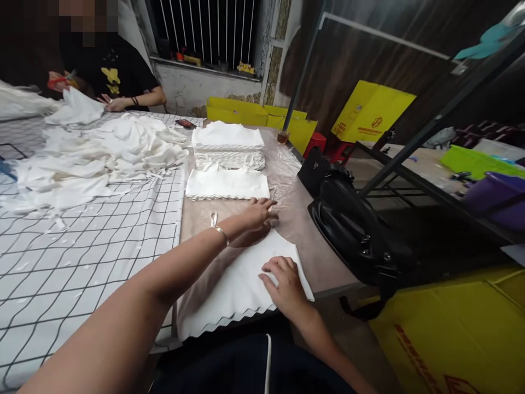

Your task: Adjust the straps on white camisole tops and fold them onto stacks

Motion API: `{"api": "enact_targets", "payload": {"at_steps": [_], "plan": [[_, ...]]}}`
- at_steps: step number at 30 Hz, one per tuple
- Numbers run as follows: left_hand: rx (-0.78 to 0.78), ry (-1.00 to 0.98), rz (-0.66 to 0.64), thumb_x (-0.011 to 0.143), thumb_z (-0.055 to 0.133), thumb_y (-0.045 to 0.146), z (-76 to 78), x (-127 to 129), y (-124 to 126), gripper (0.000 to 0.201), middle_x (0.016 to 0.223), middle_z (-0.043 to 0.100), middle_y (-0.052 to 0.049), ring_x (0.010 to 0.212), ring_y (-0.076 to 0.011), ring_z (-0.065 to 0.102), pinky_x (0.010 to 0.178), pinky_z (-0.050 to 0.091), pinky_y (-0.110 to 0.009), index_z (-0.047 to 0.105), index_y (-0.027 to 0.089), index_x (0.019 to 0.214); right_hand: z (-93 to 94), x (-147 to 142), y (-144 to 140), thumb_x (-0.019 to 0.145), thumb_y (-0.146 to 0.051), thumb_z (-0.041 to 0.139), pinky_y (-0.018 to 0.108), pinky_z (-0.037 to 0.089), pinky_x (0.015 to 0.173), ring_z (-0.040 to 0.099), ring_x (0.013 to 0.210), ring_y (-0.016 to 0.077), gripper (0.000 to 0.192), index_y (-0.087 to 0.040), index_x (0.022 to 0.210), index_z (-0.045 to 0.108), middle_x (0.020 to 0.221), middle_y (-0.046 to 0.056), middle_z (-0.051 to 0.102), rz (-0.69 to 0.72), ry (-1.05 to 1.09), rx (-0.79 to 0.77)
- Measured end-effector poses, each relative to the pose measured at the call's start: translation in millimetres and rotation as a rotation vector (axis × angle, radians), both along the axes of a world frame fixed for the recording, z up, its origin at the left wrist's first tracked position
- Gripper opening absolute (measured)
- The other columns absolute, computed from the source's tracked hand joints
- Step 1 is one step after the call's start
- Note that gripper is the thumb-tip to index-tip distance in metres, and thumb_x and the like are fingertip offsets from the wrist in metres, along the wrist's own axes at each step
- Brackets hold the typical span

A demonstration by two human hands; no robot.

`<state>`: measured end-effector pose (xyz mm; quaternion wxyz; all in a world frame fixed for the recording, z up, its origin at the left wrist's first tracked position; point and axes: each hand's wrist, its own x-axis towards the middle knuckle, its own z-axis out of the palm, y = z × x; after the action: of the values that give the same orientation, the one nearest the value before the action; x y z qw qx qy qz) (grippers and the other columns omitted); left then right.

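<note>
A white camisole [238, 279] with a wavy hem lies spread at the near edge of the table, its hem towards me. My left hand [260, 214] reaches across its top end, fingers bent around the strap area; a bit of white shows between them. On the right half of the cloth rests my right hand [285, 282], thumb apart and fingers loosely curved, with nothing held. A thin strap loop [214, 219] sticks up left of my left wrist. Just beyond are a folded white stack [227, 184] and a taller stack [227, 137] of similar garments.
A loose heap of white garments [123, 145] covers part of the checked cloth [135, 235] at left. Across the table a person in a black shirt [131, 71] handles white fabric. Black bags [353, 219] sit at the right edge, beside a slanted metal post [402, 153] and yellow bags [451, 334].
</note>
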<state>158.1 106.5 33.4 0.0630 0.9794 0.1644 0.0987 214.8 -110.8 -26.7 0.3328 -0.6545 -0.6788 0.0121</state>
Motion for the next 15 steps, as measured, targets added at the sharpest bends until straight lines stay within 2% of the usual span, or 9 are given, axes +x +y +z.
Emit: {"api": "enact_targets", "payload": {"at_steps": [2, 3, 6, 8, 10, 12, 14, 15], "plan": [[0.044, 0.09, -0.113, 0.083, 0.056, 0.012, 2.3, 19, 12, 0.02, 0.13, 0.057, -0.012, 0.121, -0.0306, 0.049, 0.095, 0.037, -0.045, 0.073, 0.021, 0.089, 2.7, -1, 1, 0.087, -0.018, 0.062, 0.035, 0.037, 0.082, 0.052, 0.091, 0.0217, 0.006, -0.021, 0.092, 0.061, 0.093, 0.004, 0.061, -0.001, -0.001, -0.024], [0.016, 0.097, -0.074, 0.084, 0.055, 0.012, 3.6, 24, 15, 0.018, 0.125, 0.06, -0.013, 0.118, -0.0292, 0.051, 0.095, 0.037, -0.043, 0.072, 0.02, 0.087, 3.8, -1, 1, 0.087, -0.017, 0.063, 0.035, 0.037, 0.082, 0.052, 0.092, 0.0215, 0.008, -0.021, 0.093, 0.061, 0.094, 0.004, 0.061, 0.001, 0.001, -0.036], [-0.185, 0.03, 0.293, 0.088, 0.05, 0.016, 3.5, 29, 10, 0.022, 0.115, 0.064, -0.016, 0.109, -0.0269, 0.059, 0.09, 0.042, -0.038, 0.066, 0.017, 0.104, 5.1, -2, -1, 0.085, -0.016, 0.064, 0.035, 0.036, 0.082, 0.05, 0.092, 0.0212, 0.011, -0.021, 0.095, 0.06, 0.095, 0.003, 0.06, 0.002, 0.002, -0.052], [-0.369, -0.022, 0.513, 0.091, 0.049, 0.024, -1.3, 29, 0, 0.024, 0.11, 0.067, -0.018, 0.107, -0.0284, 0.062, 0.089, 0.045, -0.037, 0.062, 0.013, 0.109, 5.1, -4, -2, 0.085, -0.015, 0.064, 0.036, 0.035, 0.082, 0.05, 0.092, 0.0214, 0.012, -0.021, 0.094, 0.059, 0.095, 0.003, 0.06, -0.005, -0.01, -0.053], [-0.565, -0.062, 0.608, 0.087, 0.058, 0.027, -7.6, 28, -12, 0.021, 0.107, 0.068, -0.019, 0.111, -0.032, 0.06, 0.092, 0.045, -0.038, 0.063, 0.011, 0.099, 5.5, -5, -1, 0.085, -0.015, 0.065, 0.036, 0.035, 0.082, 0.049, 0.092, 0.0217, 0.012, -0.021, 0.094, 0.059, 0.096, 0.004, 0.059, -0.019, -0.026, -0.058], [-0.768, -0.128, 0.667, 0.079, 0.066, 0.019, -11.9, 29, -19, 0.011, 0.107, 0.068, -0.019, 0.117, -0.0334, 0.057, 0.095, 0.044, -0.038, 0.062, 0.012, 0.086, 6.3, -6, 0, 0.085, -0.016, 0.065, 0.037, 0.035, 0.082, 0.049, 0.092, 0.0221, 0.012, -0.021, 0.093, 0.058, 0.096, 0.004, 0.059, -0.027, -0.037, -0.068], [-0.911, -0.179, 0.686, 0.078, 0.063, 0.011, -11.4, 32, -19, 0.003, 0.1, 0.07, -0.017, 0.112, -0.031, 0.061, 0.092, 0.046, -0.035, 0.06, 0.013, 0.078, 7.0, -7, 0, 0.085, -0.016, 0.065, 0.037, 0.034, 0.081, 0.049, 0.092, 0.0222, 0.012, -0.021, 0.093, 0.058, 0.096, 0.004, 0.059, -0.028, -0.039, -0.08], [-1.001, -0.205, 0.692, 0.08, 0.06, 0.01, -9.0, 35, -16, 0.007, 0.094, 0.07, -0.016, 0.104, -0.0285, 0.065, 0.087, 0.049, -0.033, 0.06, 0.014, 0.075, 7.2, -7, 0, 0.085, -0.017, 0.066, 0.037, 0.034, 0.081, 0.049, 0.091, 0.0222, 0.013, -0.021, 0.093, 0.057, 0.096, 0.004, 0.059, -0.028, -0.039, -0.085]]}}
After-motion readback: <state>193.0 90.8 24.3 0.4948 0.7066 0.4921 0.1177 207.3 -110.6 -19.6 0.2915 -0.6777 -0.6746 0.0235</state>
